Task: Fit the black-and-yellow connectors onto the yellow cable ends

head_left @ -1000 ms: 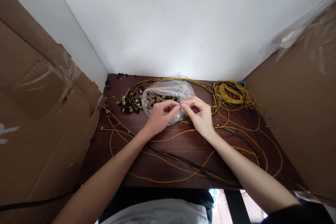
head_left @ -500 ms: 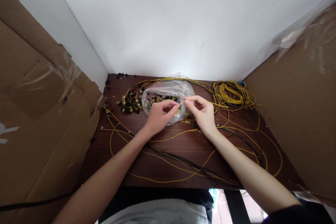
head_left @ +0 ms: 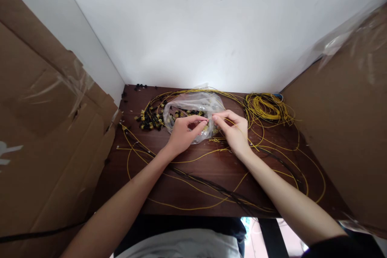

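My left hand (head_left: 184, 132) and my right hand (head_left: 236, 132) meet over the middle of the table, fingertips a short gap apart. Both pinch a thin yellow wire (head_left: 253, 146), whose tail lies across the right hand and points down to the right. What sits at the pinched end is too small to make out. Just behind and below the fingers lies a clear plastic bag (head_left: 173, 104) with small black and yellow parts inside. Cut yellow wire ends (head_left: 214, 140) lie beneath the right hand.
A heap of black and yellow connectors (head_left: 149, 121) lies left of the bag. At the back right is a coil of yellow wire (head_left: 266, 107). Loose yellow and black wires (head_left: 211, 183) cross the front of the brown table (head_left: 193, 171). Cardboard (head_left: 54, 129) stands at both sides.
The wire's tail has swung from pointing right to slanting down across my right hand. Both hands stay in nearly the same place, still pinching.
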`<move>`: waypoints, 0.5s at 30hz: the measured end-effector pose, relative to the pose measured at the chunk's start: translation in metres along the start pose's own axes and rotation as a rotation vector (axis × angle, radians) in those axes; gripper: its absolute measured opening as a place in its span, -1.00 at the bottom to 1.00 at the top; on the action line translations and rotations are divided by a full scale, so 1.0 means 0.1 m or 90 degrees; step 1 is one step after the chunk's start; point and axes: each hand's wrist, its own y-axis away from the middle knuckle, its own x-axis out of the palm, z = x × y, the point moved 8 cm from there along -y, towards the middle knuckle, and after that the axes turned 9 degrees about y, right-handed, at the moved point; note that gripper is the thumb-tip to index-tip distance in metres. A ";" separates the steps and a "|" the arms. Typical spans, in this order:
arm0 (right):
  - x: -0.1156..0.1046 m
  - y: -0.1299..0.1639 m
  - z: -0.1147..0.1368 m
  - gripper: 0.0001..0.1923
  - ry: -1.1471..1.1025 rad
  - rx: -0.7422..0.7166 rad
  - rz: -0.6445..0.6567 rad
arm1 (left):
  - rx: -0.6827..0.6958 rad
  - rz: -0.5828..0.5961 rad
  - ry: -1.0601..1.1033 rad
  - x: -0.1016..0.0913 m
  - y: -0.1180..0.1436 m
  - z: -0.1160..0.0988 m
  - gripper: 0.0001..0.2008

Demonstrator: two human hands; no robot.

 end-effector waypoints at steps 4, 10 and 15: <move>-0.07 -0.01 -0.09 -0.84 -0.035 0.051 -0.054 | -0.002 -0.001 -0.002 0.00 0.00 0.00 -0.81; 0.01 0.00 -0.03 -0.83 -0.032 0.046 0.008 | 0.011 -0.005 -0.019 -0.02 0.00 -0.01 -0.82; 0.10 0.04 0.08 -0.87 0.019 -0.009 0.067 | 0.016 0.002 -0.027 0.00 0.01 -0.02 -0.83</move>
